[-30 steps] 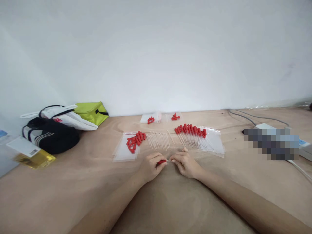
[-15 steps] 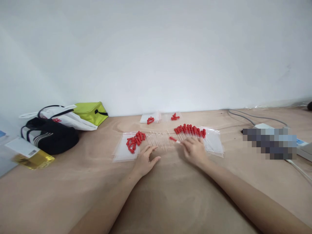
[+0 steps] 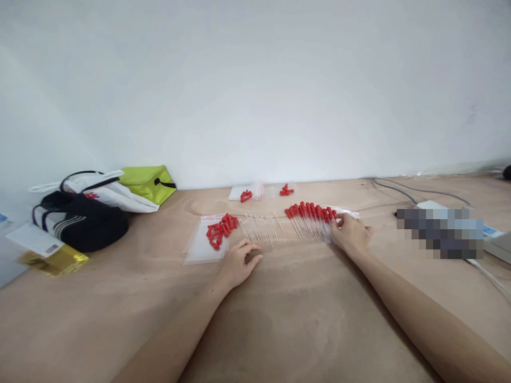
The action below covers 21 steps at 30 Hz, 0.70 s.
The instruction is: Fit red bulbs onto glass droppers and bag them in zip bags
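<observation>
My left hand (image 3: 239, 261) rests on the table with its fingers apart and nothing in them, just in front of a plastic bag (image 3: 202, 250) and a pile of loose red rubber caps (image 3: 216, 234). Thin clear sticks (image 3: 259, 229) lie side by side in the middle. Right of them, a fanned row of sticks topped with red bulbs (image 3: 311, 211) reaches my right hand (image 3: 351, 232). That hand's fingers are pinched at the right end of the row, over a second plastic bag (image 3: 353, 213); they seem to hold a red-capped stick, mostly hidden.
Two small groups of red caps (image 3: 246, 196) lie on bags near the wall. At the left stand a black bag (image 3: 90, 229), a green bag (image 3: 146, 181) and a yellow packet (image 3: 56, 261). Grey cables (image 3: 399, 189) and a blurred object (image 3: 443, 231) lie at the right.
My right hand has moved right, from beside the loose sticks to the right end of the red-bulbed row, with the red-capped piece. My left hand has hardly moved.
</observation>
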Each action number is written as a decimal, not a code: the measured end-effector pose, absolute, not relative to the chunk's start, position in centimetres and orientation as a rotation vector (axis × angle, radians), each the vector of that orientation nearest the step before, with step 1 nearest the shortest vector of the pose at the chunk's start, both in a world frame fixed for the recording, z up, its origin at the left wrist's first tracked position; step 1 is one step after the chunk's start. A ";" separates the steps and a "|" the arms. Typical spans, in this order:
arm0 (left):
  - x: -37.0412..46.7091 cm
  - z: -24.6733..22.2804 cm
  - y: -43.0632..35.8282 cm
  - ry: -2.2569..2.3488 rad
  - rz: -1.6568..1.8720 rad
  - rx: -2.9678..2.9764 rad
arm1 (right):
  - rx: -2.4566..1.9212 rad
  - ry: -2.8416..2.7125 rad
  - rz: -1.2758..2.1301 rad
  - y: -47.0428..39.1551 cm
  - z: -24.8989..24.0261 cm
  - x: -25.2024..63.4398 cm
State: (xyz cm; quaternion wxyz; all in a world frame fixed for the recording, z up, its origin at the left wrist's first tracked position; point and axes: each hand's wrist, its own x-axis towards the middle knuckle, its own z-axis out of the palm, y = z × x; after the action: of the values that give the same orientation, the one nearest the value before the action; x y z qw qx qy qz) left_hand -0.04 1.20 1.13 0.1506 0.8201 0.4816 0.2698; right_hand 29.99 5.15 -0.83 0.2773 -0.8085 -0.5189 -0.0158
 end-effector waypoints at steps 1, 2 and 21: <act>-0.1 1.1 1.2 1.382 0.775 2.354 | -2.179 -1.404 -0.047 5.2 -0.9 30.0; -0.1 1.1 1.2 1.381 0.776 2.353 | -2.179 -1.415 -0.061 5.2 -0.9 29.9; -0.7 0.4 2.5 2.046 1.150 2.420 | -1.909 -1.854 -0.109 7.2 -0.1 17.8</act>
State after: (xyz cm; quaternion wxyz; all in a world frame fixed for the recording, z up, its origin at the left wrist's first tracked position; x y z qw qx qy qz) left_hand -0.75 2.51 0.38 -0.1145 0.7131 0.6030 0.3389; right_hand 17.79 7.19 -0.07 0.2370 -0.6963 -0.6764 -0.0396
